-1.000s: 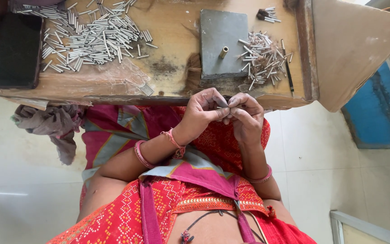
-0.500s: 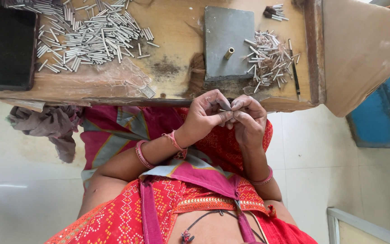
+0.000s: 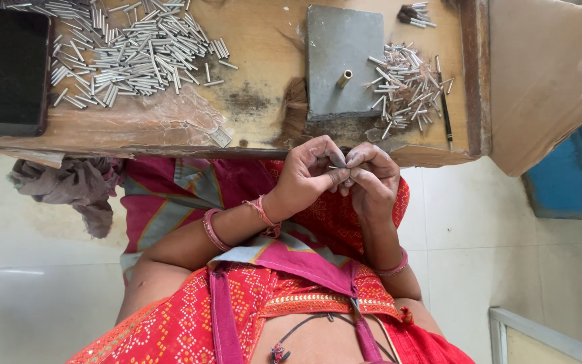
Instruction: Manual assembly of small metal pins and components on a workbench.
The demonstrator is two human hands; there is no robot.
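2 hands: left hand (image 3: pixel 311 176), right hand (image 3: pixel 370 180) fingertips pinched on small metal tube (image 3: pixel 336 167).

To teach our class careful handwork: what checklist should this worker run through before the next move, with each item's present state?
1. Grip: left hand and right hand both pinch the thin metal piece: ok.
2. Piece straight in the fingertips: cannot tell, too small.
3. Grey block and its brass peg unobstructed: ok.
4. Metal tubes stocked on the wooden table: ok.
5. Hands over the table: not ok, they are over the lap.
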